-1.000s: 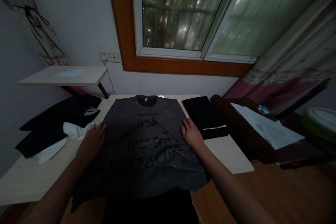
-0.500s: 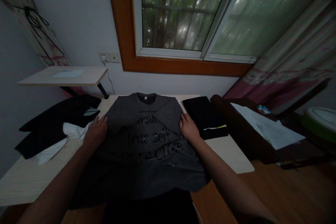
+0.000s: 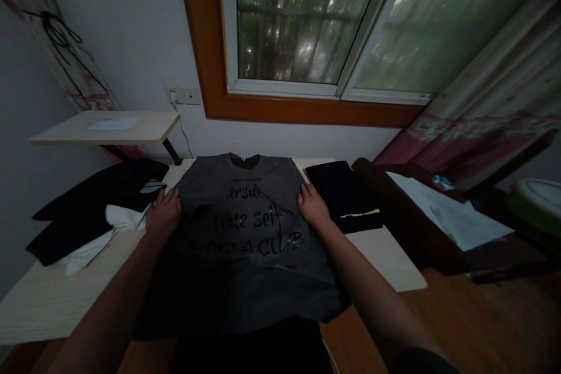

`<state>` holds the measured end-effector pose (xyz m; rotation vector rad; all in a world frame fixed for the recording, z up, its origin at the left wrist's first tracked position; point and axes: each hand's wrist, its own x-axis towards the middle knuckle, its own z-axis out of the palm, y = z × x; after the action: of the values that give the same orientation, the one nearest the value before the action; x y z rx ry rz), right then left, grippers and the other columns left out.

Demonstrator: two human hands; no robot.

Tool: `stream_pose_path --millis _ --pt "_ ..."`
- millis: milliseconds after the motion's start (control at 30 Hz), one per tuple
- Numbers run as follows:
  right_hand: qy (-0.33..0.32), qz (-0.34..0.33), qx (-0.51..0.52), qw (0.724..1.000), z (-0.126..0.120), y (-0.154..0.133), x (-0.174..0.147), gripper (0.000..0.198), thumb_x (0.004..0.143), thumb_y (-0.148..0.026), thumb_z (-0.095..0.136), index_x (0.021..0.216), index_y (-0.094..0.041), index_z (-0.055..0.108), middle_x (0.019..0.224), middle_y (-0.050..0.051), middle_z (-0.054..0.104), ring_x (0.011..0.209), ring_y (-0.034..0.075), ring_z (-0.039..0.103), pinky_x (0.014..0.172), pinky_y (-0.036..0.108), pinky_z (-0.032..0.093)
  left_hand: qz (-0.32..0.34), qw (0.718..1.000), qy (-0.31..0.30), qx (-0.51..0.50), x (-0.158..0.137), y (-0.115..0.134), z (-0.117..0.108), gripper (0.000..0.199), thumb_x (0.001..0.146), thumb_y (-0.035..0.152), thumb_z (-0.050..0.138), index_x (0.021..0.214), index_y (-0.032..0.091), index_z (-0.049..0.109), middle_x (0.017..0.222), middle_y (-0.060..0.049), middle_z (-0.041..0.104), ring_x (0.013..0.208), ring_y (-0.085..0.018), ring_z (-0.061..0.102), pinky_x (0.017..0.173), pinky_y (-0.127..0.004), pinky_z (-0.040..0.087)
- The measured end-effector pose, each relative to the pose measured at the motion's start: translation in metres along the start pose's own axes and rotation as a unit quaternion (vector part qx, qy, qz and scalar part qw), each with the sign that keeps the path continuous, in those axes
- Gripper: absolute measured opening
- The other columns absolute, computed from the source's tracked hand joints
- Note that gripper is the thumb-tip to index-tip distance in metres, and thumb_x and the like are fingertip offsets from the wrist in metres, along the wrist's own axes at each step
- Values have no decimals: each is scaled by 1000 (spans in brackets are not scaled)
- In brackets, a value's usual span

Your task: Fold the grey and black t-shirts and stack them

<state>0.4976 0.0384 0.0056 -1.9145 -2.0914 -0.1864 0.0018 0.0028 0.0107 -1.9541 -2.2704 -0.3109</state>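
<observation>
A dark grey T-shirt (image 3: pixel 258 280) with black lettering lies spread front side up on the pale wooden table, collar toward the wall. Its lower part hangs over the near edge, in front of my dark-clothed lap. My left hand (image 3: pixel 165 210) grips the shirt's left side near the sleeve, fingers on top of the cloth. On the opposite side, my right hand (image 3: pixel 314 205) holds the right edge at about the same height. Both thumbs are hard to make out in the dim light. Folds cross the shirt between the hands.
Dark and white clothes (image 3: pixel 100 204) lie heaped at left, below a small raised shelf (image 3: pixel 105 127). A folded black garment (image 3: pixel 342 190) with a yellow-and-white strip sits at right. Beyond the table (image 3: pixel 398 263) stands dark brown furniture with a paper sheet (image 3: pixel 447 210). A window is ahead.
Both hands have shifted slightly inward and upward with the shirt's sides. The collar opening looks flatter, the lettering is easier to read, and the lower left of the shirt has drawn inward.
</observation>
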Motion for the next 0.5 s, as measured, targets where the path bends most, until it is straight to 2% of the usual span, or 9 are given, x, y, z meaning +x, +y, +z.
stream_pose_path --millis 133,300,500 --pt "-1 11 9 1000 -1 3 -6 53 106 -33 38 152 -10 52 157 19 48 147 30 44 121 41 39 23 1000 9 1 -5 -7 2 57 104 32 27 155 14 47 161 -14 47 152 -33 38 116 -53 40" --pt "-8 -7 13 1000 -9 4 -20 52 107 -37 38 151 -13 54 158 19 46 149 30 42 123 42 37 73 997 17 20 -11 -16 2 56 105 37 30 155 20 49 159 -18 48 148 -36 43 111 -54 45" --pt "-10 -18 9 1000 -12 6 -43 55 106 -44 43 153 -16 53 162 18 41 151 33 38 124 46 35 112 992 49 20 -26 -23 7 58 104 40 31 149 12 54 156 -21 51 147 -38 44 115 -55 39"
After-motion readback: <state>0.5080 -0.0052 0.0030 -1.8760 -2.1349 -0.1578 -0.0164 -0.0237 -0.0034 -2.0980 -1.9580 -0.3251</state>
